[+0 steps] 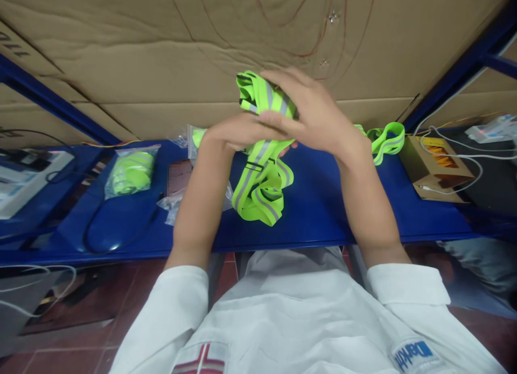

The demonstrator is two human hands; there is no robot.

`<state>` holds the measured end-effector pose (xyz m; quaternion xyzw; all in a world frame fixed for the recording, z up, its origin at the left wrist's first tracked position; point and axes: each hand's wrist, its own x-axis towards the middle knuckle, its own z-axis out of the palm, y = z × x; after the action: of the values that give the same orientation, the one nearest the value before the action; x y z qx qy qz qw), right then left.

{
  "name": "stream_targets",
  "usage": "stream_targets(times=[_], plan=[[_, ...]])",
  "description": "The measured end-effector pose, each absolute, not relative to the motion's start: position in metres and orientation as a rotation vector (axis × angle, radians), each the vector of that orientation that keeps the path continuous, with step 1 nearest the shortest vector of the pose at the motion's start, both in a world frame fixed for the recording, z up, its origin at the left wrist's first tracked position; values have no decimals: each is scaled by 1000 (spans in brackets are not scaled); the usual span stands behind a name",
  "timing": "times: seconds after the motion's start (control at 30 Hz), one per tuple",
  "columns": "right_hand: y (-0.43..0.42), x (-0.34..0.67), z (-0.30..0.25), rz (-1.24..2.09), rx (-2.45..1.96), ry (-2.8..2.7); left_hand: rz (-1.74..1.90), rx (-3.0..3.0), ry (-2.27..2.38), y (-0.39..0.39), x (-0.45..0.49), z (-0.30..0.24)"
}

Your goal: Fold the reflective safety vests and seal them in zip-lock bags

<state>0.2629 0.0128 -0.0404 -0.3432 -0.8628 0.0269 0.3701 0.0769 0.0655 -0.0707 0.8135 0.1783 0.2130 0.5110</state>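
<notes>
A neon-yellow reflective strap (264,199) with silver stripes and a black slider is bunched between my hands, and its loose loops hang down over the blue table. My left hand (246,130) is wrapped round the strap from the left; some of its fingers are hidden behind the band. From the right, my right hand (305,110) grips the gathered upper part, thumb in front and fingers over the top.
A clear bag with a folded yellow strap (131,172) lies on the blue table (319,201) at left. Plastic bags (172,204) lie by my left forearm. More yellow strap (388,139) and a cardboard box (434,169) are at right. Cardboard (161,67) stands behind.
</notes>
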Motion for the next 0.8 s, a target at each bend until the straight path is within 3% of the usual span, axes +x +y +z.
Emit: stream_targets(times=[0.17, 0.5, 0.8], plan=[[9, 265, -39, 166, -904, -2308, 419, 2081, 422, 68, 72, -69], [-1, 266, -31, -102, -1258, -2235, 470, 1735, 356, 59, 88, -73], [-13, 288, -12, 193, -1181, -2010, 263, 2000, 361, 69, 86, -76]])
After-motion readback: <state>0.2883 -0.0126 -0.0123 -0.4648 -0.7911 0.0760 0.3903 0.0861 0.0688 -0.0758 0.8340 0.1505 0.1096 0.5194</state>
